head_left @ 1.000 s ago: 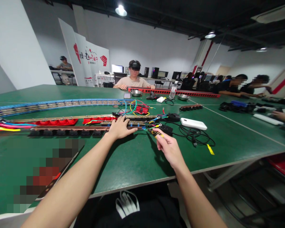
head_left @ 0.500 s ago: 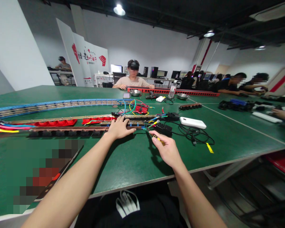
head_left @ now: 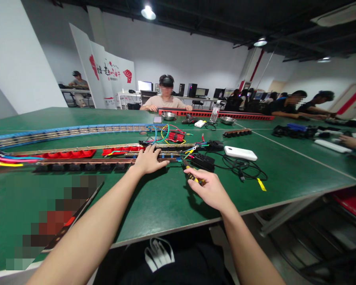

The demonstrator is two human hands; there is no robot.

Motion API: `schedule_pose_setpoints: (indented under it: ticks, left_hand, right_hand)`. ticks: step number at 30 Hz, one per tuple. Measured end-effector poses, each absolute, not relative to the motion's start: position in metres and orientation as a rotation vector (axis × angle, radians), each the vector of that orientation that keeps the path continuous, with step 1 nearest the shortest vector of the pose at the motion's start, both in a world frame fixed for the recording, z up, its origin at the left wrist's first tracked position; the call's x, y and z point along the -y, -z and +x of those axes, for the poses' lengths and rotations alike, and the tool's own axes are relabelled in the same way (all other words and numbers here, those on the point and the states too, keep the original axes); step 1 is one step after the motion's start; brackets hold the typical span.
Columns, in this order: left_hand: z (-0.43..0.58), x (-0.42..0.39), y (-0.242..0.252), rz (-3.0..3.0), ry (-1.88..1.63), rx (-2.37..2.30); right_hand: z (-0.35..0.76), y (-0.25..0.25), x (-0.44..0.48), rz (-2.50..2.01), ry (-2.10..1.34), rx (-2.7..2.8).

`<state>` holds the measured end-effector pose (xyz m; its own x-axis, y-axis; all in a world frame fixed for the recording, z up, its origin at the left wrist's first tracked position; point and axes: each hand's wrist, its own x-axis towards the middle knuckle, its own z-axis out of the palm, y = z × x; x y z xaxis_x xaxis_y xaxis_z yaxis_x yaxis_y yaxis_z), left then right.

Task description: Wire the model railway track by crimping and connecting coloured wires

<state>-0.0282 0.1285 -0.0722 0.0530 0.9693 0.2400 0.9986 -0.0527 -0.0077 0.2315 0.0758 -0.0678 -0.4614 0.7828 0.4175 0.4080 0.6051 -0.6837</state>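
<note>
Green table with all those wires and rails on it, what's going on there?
Someone sitting at the table has their left hand spread over the rails. Their right hand holds a yellow-and-black tool, its tip close to the rails' near right end, by some loose wires. A white box lies further right. Across the table, another person has both hands at a long red strip.

plastic-looking tool handle (head_left: 191, 173), smooth tabletop (head_left: 154, 209)
</note>
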Motion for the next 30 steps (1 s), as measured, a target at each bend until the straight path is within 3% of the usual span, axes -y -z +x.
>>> schedule_pose_setpoints:
  ticks: [19, 24, 30]
  left_hand:
    - [-0.0281, -0.1287, 0.0735, -2.139, 0.284, 2.026]
    - [-0.0286, -0.1289, 0.0734, -2.141, 0.271, 2.011]
    - [-0.0295, -0.1293, 0.0730, -2.155, 0.263, 2.028]
  right_hand:
    - [0.2363, 0.0673, -0.0746, -0.917, -0.639, 2.231]
    - [0.2378, 0.0675, -0.0756, -0.953, -0.841, 2.158]
    - [0.2352, 0.0669, -0.0775, -1.014, -1.338, 1.858]
